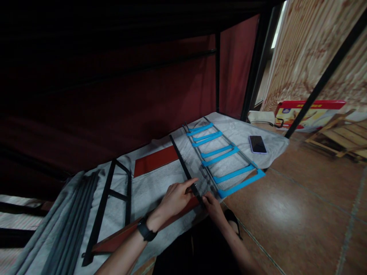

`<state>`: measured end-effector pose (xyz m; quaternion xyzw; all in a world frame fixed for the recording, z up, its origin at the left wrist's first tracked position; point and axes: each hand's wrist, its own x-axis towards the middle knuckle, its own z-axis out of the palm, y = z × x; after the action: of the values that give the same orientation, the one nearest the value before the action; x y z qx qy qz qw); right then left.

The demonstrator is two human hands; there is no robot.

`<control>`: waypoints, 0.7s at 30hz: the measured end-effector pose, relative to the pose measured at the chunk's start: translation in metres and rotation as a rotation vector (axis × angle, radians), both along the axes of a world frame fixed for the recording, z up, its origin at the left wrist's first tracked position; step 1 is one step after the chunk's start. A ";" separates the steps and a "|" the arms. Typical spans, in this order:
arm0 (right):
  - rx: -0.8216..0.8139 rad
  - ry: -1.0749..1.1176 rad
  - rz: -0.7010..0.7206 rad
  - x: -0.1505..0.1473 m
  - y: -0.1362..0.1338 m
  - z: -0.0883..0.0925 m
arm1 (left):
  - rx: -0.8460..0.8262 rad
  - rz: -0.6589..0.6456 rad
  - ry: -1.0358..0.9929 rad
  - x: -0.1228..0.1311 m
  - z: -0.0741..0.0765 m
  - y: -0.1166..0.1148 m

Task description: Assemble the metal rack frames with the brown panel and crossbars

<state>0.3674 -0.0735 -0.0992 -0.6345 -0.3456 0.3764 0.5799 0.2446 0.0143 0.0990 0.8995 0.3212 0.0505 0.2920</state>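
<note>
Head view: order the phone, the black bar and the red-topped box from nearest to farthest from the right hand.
1. Black bar: touching the right hand.
2. Phone: on the grey cloth, to the right.
3. Red-topped box: far right, beyond the cloth.

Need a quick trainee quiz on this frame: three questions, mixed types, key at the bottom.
1. True or false: the phone lies on the grey sheet.
2. Multiple choice: the long bar at the left hand and right hand is
A) blue
B) black
C) red
3. Fill in: the watch is on the person's ____ wrist.

Key: 1. True. 2. B. 3. left.
</note>
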 end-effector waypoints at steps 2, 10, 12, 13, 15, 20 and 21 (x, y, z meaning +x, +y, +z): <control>-0.034 -0.074 -0.010 0.002 0.002 0.001 | 0.019 -0.019 -0.006 0.002 -0.001 0.001; -0.092 -0.185 -0.017 0.012 -0.005 -0.001 | 0.110 -0.044 0.027 0.011 -0.008 0.005; -0.084 -0.219 0.012 0.014 -0.011 -0.003 | 0.128 -0.050 0.046 0.013 -0.010 0.003; -0.073 -0.247 0.028 0.015 -0.014 -0.004 | 0.132 -0.055 0.056 0.013 -0.011 0.002; -0.059 -0.327 0.071 0.016 -0.020 -0.008 | 0.133 -0.066 0.068 0.015 -0.013 -0.001; -0.096 -0.594 0.078 0.014 -0.027 -0.019 | 0.121 -0.101 0.065 0.015 -0.019 -0.004; -0.060 -0.623 0.077 0.014 -0.026 -0.021 | 0.126 -0.104 0.067 0.015 -0.020 -0.004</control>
<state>0.3814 -0.0997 -0.1206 -0.7227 -0.5190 0.1954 0.4125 0.2595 0.0105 0.0786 0.9327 0.2800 0.0253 0.2261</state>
